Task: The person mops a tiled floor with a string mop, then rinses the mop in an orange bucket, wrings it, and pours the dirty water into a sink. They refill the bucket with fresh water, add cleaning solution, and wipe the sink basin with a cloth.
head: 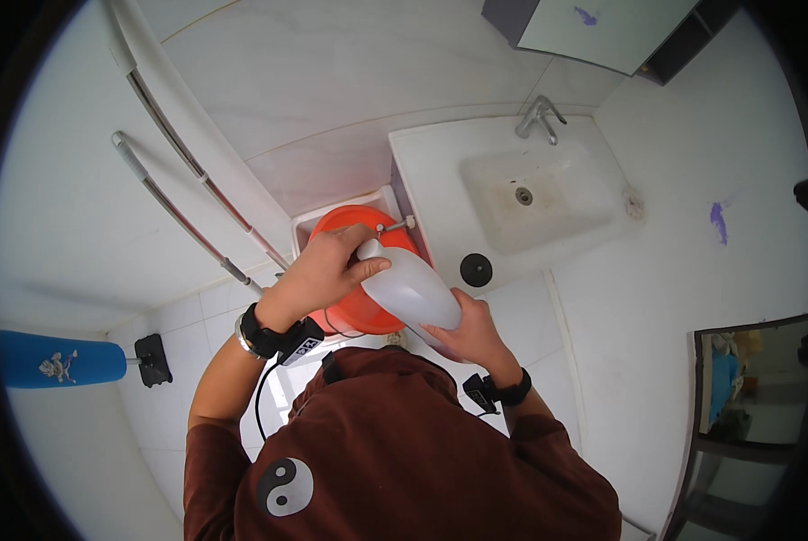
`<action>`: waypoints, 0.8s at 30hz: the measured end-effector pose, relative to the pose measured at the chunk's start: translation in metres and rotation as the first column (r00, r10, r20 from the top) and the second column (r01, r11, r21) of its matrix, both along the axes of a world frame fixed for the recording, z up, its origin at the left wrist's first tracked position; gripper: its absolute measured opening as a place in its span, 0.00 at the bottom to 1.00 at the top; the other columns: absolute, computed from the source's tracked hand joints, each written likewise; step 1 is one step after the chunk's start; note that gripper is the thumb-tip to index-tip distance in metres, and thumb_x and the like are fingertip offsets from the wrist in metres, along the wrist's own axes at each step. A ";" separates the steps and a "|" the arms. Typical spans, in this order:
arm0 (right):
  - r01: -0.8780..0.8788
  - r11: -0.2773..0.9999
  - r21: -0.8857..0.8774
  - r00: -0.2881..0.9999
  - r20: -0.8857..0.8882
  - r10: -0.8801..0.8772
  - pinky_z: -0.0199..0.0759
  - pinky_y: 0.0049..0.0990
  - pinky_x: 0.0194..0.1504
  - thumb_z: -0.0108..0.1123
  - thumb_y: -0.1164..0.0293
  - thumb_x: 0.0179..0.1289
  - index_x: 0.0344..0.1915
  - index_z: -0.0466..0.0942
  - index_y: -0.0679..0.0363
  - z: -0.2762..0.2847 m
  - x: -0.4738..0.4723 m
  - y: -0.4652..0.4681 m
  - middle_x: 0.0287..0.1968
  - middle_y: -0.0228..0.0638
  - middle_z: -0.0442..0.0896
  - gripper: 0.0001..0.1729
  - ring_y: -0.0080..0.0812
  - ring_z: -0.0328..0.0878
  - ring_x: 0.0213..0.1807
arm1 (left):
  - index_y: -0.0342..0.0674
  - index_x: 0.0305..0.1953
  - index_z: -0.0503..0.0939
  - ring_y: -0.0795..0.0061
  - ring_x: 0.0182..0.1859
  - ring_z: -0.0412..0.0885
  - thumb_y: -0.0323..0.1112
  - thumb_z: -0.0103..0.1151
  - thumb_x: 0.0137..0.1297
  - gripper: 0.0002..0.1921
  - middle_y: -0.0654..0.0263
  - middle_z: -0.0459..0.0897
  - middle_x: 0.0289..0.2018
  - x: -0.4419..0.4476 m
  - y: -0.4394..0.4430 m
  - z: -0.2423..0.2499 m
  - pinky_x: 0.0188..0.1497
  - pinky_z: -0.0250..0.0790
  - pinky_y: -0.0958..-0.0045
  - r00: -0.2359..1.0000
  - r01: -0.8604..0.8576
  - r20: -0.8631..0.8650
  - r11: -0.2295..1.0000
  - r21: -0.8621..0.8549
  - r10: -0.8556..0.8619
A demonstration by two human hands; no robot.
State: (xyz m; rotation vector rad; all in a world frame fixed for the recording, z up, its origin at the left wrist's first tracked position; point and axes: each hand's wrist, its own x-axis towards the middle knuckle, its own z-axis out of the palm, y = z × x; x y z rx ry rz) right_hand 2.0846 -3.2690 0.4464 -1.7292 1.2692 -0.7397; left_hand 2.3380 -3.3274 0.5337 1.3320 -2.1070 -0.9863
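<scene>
A translucent white plastic bottle (414,284) lies tilted between my hands, its capped end up and to the left. My right hand (471,331) grips the bottle around its lower body, thumb on the near side. At the other end, the thumb and fingers of my left hand (329,264) are around the white cap (370,249). Below the bottle is an orange-red plastic basin (350,216), partly hidden by the bottle and my left hand. Whatever the basin holds is mostly out of sight.
A white washbasin (431,155) with a chrome faucet (539,122) stands at the right; a round black disc (476,270) sits on its near edge. A small metal valve (393,226) juts over the orange basin. Two long poles (174,135) lean at the left wall.
</scene>
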 end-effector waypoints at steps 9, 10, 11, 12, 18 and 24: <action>-0.206 0.979 -0.010 0.977 0.049 0.206 0.75 0.31 0.45 0.73 0.64 0.49 0.48 0.75 0.70 0.009 -0.008 -0.037 0.39 0.50 0.83 0.29 0.40 0.83 0.41 | 0.34 0.52 0.74 0.63 0.35 0.76 0.37 0.64 0.60 0.21 0.57 0.78 0.37 0.011 0.005 0.007 0.40 0.69 0.68 1.000 -0.014 -0.008 0.984 -0.177 0.013; -0.205 0.978 -0.019 0.977 0.052 0.206 0.75 0.32 0.45 0.74 0.65 0.48 0.48 0.75 0.70 0.009 -0.007 -0.044 0.39 0.50 0.83 0.30 0.42 0.83 0.41 | 0.35 0.54 0.73 0.64 0.37 0.76 0.37 0.64 0.60 0.23 0.57 0.78 0.39 0.013 0.006 0.007 0.41 0.69 0.69 0.999 -0.030 0.017 0.983 -0.183 0.033; -0.204 0.979 -0.013 0.977 0.061 0.204 0.75 0.34 0.45 0.74 0.65 0.47 0.48 0.75 0.70 0.010 -0.008 -0.052 0.39 0.51 0.83 0.30 0.44 0.83 0.41 | 0.36 0.57 0.71 0.63 0.41 0.76 0.36 0.63 0.61 0.24 0.57 0.78 0.43 0.016 0.008 0.005 0.43 0.69 0.67 0.997 -0.069 -0.032 0.979 -0.193 0.064; -0.144 0.989 -0.025 0.981 0.128 0.146 0.75 0.33 0.45 0.73 0.66 0.47 0.48 0.75 0.70 0.011 -0.008 -0.061 0.39 0.50 0.84 0.30 0.42 0.83 0.41 | 0.38 0.60 0.68 0.62 0.44 0.76 0.35 0.63 0.62 0.27 0.57 0.77 0.47 0.020 0.012 0.002 0.45 0.69 0.66 0.992 -0.111 -0.079 0.973 -0.205 0.097; 0.042 0.996 -0.080 0.946 0.324 -0.014 0.76 0.31 0.46 0.72 0.69 0.50 0.49 0.75 0.71 0.013 -0.016 -0.142 0.41 0.46 0.85 0.28 0.31 0.82 0.41 | 0.34 0.62 0.68 0.76 0.42 0.76 0.27 0.57 0.65 0.24 0.63 0.79 0.47 0.084 0.063 -0.042 0.46 0.68 0.75 0.877 -0.436 -0.199 0.898 0.051 0.437; 0.188 0.978 -0.095 0.942 0.301 -0.152 0.76 0.30 0.44 0.73 0.71 0.48 0.48 0.76 0.71 -0.032 0.001 -0.259 0.40 0.43 0.84 0.26 0.31 0.82 0.39 | 0.31 0.53 0.74 0.78 0.38 0.78 0.28 0.55 0.68 0.15 0.63 0.81 0.36 0.150 0.169 -0.086 0.44 0.72 0.76 0.619 -0.746 -0.097 0.623 0.235 0.779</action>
